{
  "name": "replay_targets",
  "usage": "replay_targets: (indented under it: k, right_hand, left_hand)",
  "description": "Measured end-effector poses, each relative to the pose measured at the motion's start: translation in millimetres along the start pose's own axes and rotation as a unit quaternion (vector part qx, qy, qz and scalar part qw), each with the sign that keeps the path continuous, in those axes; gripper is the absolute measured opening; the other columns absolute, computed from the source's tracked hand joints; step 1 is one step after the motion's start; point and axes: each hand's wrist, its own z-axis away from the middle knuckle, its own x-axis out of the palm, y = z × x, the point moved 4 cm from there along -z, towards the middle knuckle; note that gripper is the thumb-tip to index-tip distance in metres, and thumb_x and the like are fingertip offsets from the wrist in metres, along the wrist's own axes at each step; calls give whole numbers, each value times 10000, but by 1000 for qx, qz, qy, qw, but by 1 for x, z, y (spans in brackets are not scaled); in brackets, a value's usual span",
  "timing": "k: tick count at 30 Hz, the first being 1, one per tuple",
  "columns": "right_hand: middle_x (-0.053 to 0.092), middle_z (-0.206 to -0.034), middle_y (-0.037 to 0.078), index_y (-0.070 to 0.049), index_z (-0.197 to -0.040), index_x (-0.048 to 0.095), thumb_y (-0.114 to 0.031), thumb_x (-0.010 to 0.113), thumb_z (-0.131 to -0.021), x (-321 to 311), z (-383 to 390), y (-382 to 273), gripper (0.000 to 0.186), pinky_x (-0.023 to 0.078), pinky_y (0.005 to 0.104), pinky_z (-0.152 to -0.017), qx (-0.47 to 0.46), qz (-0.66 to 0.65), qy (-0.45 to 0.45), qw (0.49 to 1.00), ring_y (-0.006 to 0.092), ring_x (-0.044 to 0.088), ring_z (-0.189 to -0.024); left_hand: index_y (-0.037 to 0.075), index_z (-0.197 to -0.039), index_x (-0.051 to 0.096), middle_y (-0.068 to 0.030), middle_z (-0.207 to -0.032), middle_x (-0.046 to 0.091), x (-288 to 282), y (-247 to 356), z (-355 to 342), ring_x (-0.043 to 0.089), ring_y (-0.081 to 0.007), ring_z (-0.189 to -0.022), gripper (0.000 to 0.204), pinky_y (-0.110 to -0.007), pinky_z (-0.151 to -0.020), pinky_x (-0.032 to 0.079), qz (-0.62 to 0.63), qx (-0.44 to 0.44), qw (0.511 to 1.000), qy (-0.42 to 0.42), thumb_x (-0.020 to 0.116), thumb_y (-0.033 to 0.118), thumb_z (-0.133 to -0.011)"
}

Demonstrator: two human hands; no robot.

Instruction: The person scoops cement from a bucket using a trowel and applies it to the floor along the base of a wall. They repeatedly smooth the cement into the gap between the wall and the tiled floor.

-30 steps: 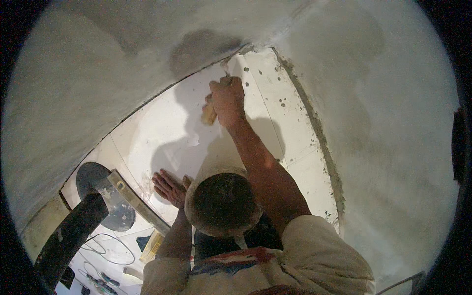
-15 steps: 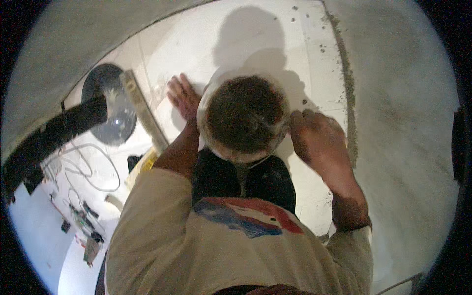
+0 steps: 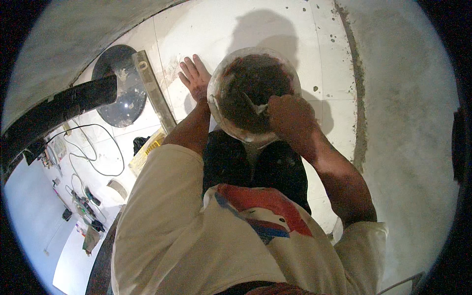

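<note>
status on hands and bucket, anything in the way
Left hand open beside bucket. Right hand gripping trowel, blade at bucket mouth. Long bar left, not blocking.

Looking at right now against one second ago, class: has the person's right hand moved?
Yes, back toward the person: judged against the bucket, the right hand went from beyond its far rim to its right side.

Pale round bucket (image 3: 213, 98), dark mix (image 3: 260, 73) inside; trowel (image 3: 259, 107) within rim.
</note>
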Motion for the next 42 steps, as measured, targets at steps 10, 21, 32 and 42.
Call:
replay_targets:
  k: [10,21,32,42]
  right_hand:
    - [732,-864,223,-3,-1024,712,-316,542,-1036,36,5,10,357,584,508,-744,-103,-126,-43,986,389,737,-804]
    - [654,-792,41,-42,-1121,704,-391,644,-1010,11,28,73,371,500,299,-595,-37,-549,-55,833,119,606,-661]
    - [593,-764,41,-50,-940,603,-271,610,-972,28,-193,168,224,489,355,-561,126,-626,280,717,169,586,-645]
    - [539,-1134,196,-24,-1281,371,-146,673,-961,-63,-294,108,457,621,470,-735,63,-806,279,519,296,649,-900]
  left_hand:
    - [8,-1592,291,-309,-1626,285,14,-12,-1,211,-491,-1537,747,-650,-1220,174,-53,31,996,65,545,393,-1005]
    - [90,-1619,295,-225,-1656,299,6,5,-2,264,-407,-1544,673,-598,-1238,213,-115,6,989,97,460,396,-1043]
    - [78,-1567,413,-225,-1610,385,-10,16,1,320,-364,-1529,591,-562,-1238,252,-148,5,983,109,340,431,-1100]
    - [84,-1554,439,-194,-1597,424,-7,6,-2,374,-330,-1510,579,-506,-1254,241,-163,-31,984,62,316,426,-1104]
